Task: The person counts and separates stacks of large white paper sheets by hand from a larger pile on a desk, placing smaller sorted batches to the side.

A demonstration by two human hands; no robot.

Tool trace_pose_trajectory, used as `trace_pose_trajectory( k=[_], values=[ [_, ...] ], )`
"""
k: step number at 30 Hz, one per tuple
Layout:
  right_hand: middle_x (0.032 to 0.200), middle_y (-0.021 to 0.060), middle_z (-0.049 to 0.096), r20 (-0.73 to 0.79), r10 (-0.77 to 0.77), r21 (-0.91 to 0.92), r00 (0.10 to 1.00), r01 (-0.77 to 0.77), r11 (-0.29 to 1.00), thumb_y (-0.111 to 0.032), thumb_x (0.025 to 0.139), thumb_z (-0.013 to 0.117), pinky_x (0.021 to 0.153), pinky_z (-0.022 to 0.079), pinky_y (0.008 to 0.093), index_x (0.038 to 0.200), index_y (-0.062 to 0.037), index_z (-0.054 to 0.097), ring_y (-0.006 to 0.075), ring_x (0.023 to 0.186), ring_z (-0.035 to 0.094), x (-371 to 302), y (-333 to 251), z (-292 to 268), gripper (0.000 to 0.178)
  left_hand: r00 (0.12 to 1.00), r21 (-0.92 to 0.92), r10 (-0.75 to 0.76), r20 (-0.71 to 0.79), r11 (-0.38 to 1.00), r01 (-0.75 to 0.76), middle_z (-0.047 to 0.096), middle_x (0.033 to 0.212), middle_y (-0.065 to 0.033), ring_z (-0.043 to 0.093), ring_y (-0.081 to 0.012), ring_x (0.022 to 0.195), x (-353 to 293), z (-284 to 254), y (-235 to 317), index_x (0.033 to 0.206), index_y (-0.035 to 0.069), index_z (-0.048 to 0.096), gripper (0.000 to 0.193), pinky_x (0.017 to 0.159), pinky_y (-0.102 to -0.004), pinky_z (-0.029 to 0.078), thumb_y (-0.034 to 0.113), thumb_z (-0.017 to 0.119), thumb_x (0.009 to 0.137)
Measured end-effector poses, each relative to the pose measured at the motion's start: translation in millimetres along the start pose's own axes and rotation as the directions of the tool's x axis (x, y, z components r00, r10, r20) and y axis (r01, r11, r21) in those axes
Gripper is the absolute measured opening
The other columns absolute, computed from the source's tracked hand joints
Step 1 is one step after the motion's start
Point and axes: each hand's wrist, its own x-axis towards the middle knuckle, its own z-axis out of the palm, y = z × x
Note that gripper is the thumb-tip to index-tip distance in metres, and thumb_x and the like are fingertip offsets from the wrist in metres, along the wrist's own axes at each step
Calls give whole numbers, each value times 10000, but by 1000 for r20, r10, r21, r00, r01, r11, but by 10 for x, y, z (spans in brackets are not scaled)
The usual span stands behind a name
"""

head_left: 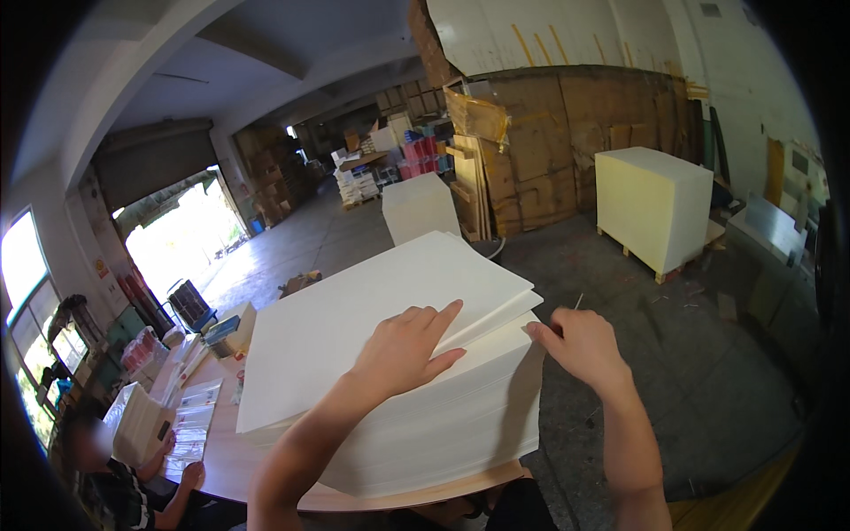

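Note:
A tall stack of large white paper sheets (478, 416) stands on the table in front of me. Its upper sheets (354, 310) form a separate layer, with a gap showing at the right corner. My left hand (403, 350) lies on the stack beside that gap, index finger and thumb stretched apart, holding nothing. At the stack's right corner is my right hand (584, 345), its fingers curled and the thumb near the sheet edges. A thin pale stick-like thing (579, 302) shows just above its knuckles; whether the hand grips it is hidden.
Beneath the stack is a light wooden table (221, 447). Another person (106, 469) sits at lower left, hands by flat plastic-wrapped pieces (193, 425). A pallet of white sheets (655, 208) stands right, another white stack (418, 208) ahead. Brown boards (540, 142) line the wall.

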Motion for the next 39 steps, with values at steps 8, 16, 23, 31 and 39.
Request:
trace_pose_trajectory(
  k=[8, 16, 23, 31, 39],
  values=[
    [676, 140, 636, -163, 41, 582, 986, 63, 811, -388, 987, 717, 547, 472, 395, 764, -20, 565, 288, 566, 599, 418, -263, 315, 457, 997, -221, -48, 64, 973, 61, 622, 1417, -151, 732, -343, 977, 136, -210, -4, 1457, 279, 624, 427, 873, -475, 591, 311, 640, 1031],
    [629, -21, 544, 244, 222, 964, 944, -261, 49, -290, 988, 714, 469, 360, 269, 704, -121, 526, 105, 514, 535, 548, -265, 277, 380, 983, -327, -82, 163, 936, 132, 556, 1542, -161, 730, -344, 1084, 77, -326, -103, 1412, 359, 681, 556, 982, -430, 575, 591, 742, 910],
    [621, -3, 559, 291, 180, 957, 940, -286, -56, -241, 1000, 692, 460, 358, 283, 688, -137, 509, 127, 510, 565, 484, -234, 270, 377, 974, -372, -81, 210, 915, 156, 545, 1566, -133, 700, -341, 1174, 66, -303, -144, 1426, 363, 673, 721, 1026, -410, 556, 678, 811, 792],
    [597, -4, 523, 299, 236, 947, 924, -317, 41, -294, 1021, 702, 449, 373, 286, 671, -120, 506, 134, 488, 538, 464, -266, 104, 437, 966, -395, -62, 252, 905, 161, 514, 1597, -129, 688, -370, 1202, 138, -328, -210, 1462, 287, 655, 511, 1015, -422, 557, 366, 739, 964],
    [605, -11, 548, 238, 203, 959, 950, -263, 109, -276, 995, 701, 483, 387, 281, 701, -121, 546, 107, 522, 552, 535, -249, 279, 367, 980, -422, -80, 184, 894, 152, 502, 1572, -208, 709, -407, 1086, 90, -333, -93, 1403, 304, 673, 397, 993, -470, 568, 347, 647, 1009]
  ],
)
